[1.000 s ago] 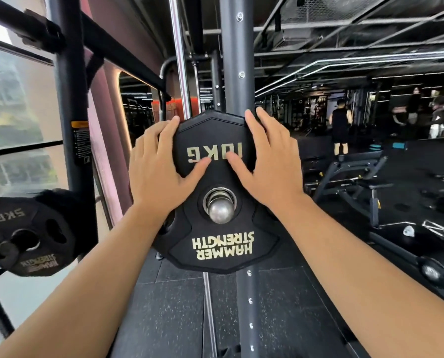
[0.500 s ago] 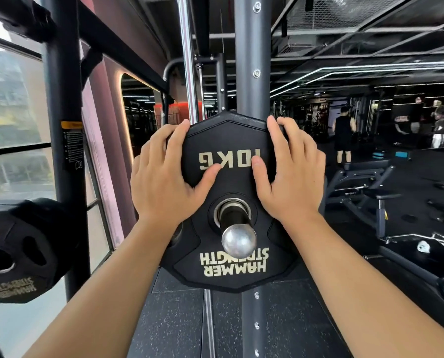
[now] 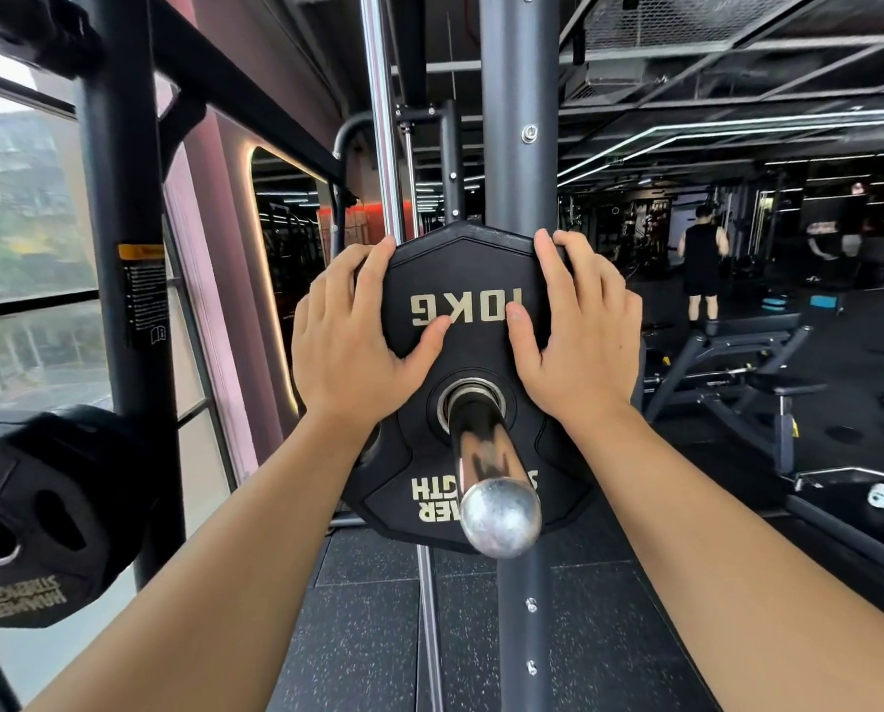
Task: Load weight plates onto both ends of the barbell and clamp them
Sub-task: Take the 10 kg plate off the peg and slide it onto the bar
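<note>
A black 10 kg Hammer Strength weight plate (image 3: 460, 269) sits on the chrome barbell sleeve (image 3: 486, 454), whose rounded end sticks out toward me. My left hand (image 3: 347, 341) presses on the plate's upper left part, thumb on the face near the lettering. On the upper right part lies my right hand (image 3: 583, 336), fingertips reaching the rim. The fingers of both hands lie fairly straight. No clamp is in view. The barbell's other end is hidden behind the plate.
A dark rack upright (image 3: 517, 146) rises right behind the plate. Another black plate (image 3: 54, 516) hangs on a storage peg at lower left beside a window. Benches (image 3: 753, 352) stand to the right, and people (image 3: 702, 264) are far back on the dark gym floor.
The plate has slid further along the sleeve away from me under both hands, so more chrome sleeve shows in front. Both hands have shifted up toward the plate's top corners.
</note>
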